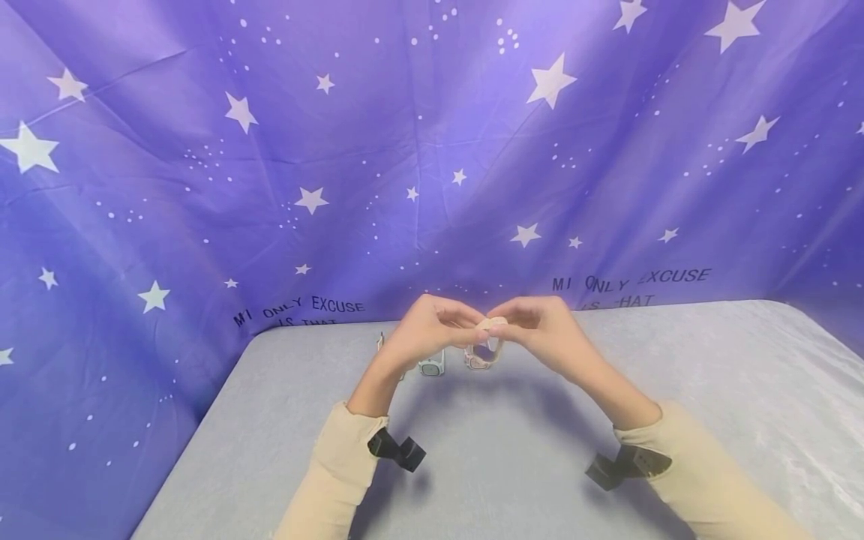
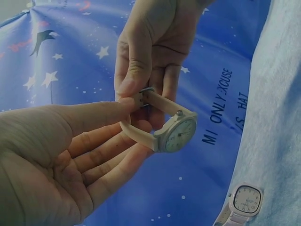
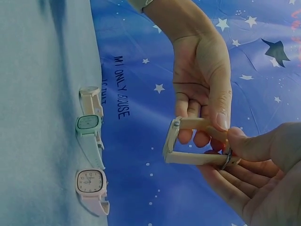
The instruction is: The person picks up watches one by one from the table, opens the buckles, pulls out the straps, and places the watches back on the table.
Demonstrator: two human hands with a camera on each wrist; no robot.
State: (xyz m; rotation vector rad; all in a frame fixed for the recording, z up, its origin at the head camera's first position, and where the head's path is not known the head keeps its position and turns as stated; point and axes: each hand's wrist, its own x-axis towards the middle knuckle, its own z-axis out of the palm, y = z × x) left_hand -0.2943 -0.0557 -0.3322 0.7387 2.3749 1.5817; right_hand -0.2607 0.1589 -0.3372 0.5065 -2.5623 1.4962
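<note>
My left hand (image 1: 428, 330) and right hand (image 1: 540, 326) meet above the far part of the table, both pinching the strap of a cream wristwatch (image 2: 175, 134). Its strap bends round into a loop, and the metal buckle (image 3: 227, 159) sits right at the right thumb and fingers. The left thumb and fingers grip the other strap end beside it. In the left wrist view the pale dial faces away from the hands, with a small crown on the case side. Fingers partly hide where the strap ends meet.
Three more watches stand in a row on the grey cloth-covered table (image 1: 499, 465): a beige one (image 3: 89, 100), a mint green one (image 3: 88, 123) and a pale pink one (image 3: 90, 181). Behind the table hangs a purple-blue curtain (image 1: 405, 135) printed with stars.
</note>
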